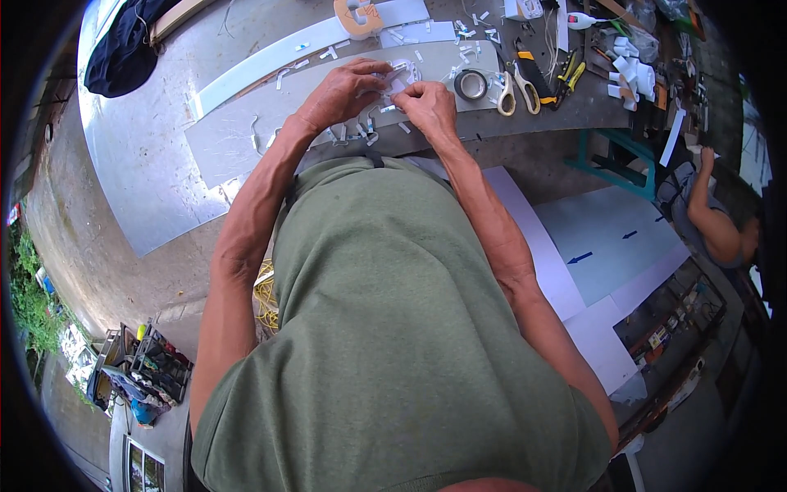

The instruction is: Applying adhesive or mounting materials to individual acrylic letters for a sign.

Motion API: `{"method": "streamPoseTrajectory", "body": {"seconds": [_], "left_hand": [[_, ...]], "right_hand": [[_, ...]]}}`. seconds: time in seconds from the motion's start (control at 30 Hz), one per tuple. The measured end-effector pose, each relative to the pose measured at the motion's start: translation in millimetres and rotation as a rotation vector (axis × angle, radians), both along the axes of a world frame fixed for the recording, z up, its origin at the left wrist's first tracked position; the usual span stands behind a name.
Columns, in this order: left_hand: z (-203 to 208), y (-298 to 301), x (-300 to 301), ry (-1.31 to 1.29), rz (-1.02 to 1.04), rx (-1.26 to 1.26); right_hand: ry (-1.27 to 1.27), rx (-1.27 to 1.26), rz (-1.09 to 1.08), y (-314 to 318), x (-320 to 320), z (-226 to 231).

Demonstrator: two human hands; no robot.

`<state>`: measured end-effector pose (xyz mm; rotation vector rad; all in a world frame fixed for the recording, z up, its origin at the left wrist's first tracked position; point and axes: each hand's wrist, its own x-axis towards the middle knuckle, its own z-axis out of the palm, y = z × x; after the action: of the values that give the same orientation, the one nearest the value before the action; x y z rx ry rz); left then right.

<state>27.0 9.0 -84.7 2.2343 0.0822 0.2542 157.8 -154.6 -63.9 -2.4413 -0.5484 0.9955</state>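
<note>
Both bare forearms reach forward from the green-shirted torso (393, 328), converging above it. The left hand (344, 92) lies palm down, wrist slightly bent, fingers curled and pinching at their tips. The right hand (426, 105) sits just beside it, knuckles up, fingers bunched toward the left fingertips. The elbows spread wide of the torso.
</note>
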Motion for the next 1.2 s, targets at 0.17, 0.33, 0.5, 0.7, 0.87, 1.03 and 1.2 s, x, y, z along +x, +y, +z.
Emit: {"method": "streamPoseTrajectory", "body": {"seconds": [0.17, 0.33, 0.5, 0.7, 0.87, 1.03, 1.2], "left_hand": [[0.6, 4.3, 1.9, 0.003, -0.034, 0.000], [1.0, -0.3, 1.5, -0.006, -0.004, -0.017], [-0.9, -2.0, 2.9, -0.031, 0.018, 0.017], [-1.2, -1.6, 3.7, -0.020, -0.003, 0.049], [1.7, -4.0, 4.3, -0.022, 0.015, 0.045], [3.5, -4.3, 4.6, -0.019, 0.015, 0.039], [1.0, -0.5, 2.5, -0.013, -0.001, 0.008]], "right_hand": [[-0.005, 0.006, -0.013, 0.9, -1.6, -0.5], [-0.009, 0.001, -0.013, 0.6, -1.9, 1.5], [0.047, 0.024, -0.020, -1.9, 1.7, -3.6], [0.153, 0.063, 0.088, -4.4, 13.6, 6.7], [0.123, 0.105, 0.041, -6.7, 7.2, 2.1], [0.072, 0.100, 0.018, -8.8, 1.8, -6.7], [0.079, 0.050, 0.016, -6.4, 4.2, -7.4]]}}
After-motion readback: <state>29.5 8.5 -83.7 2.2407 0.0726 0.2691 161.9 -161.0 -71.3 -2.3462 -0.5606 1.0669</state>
